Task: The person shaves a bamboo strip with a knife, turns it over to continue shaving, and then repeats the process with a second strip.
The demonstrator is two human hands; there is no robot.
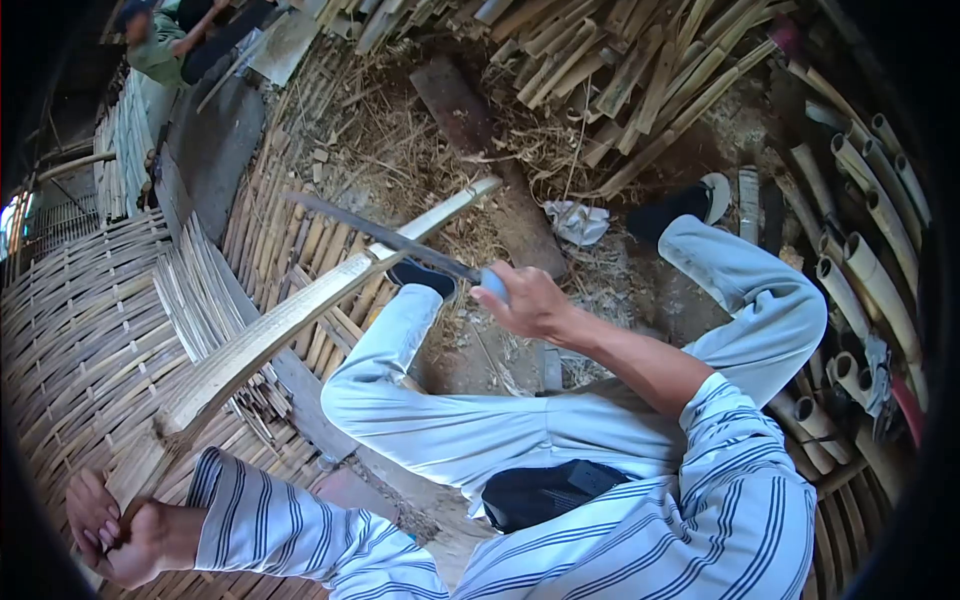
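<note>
A long piece of split bamboo [268,338] slants from the lower left up toward the middle. My left hand [118,530] is closed around its near end. My right hand [525,303] grips the blue-grey handle of a long-bladed knife [405,245]. The knife's blade points to the upper left and crosses the bamboo near a node, overlapping it in this view. Below that crossing, a dark shoe [422,276] shows at the end of my bent leg [385,350].
Woven bamboo matting [80,340] spreads at the left, with thin strips [195,295] over it. Split bamboo [640,60] is heaped at the top, poles [880,270] at the right. Shavings, a dark plank [455,105] and a crumpled white bag [577,222] lie ahead. Another person [160,50] sits upper left.
</note>
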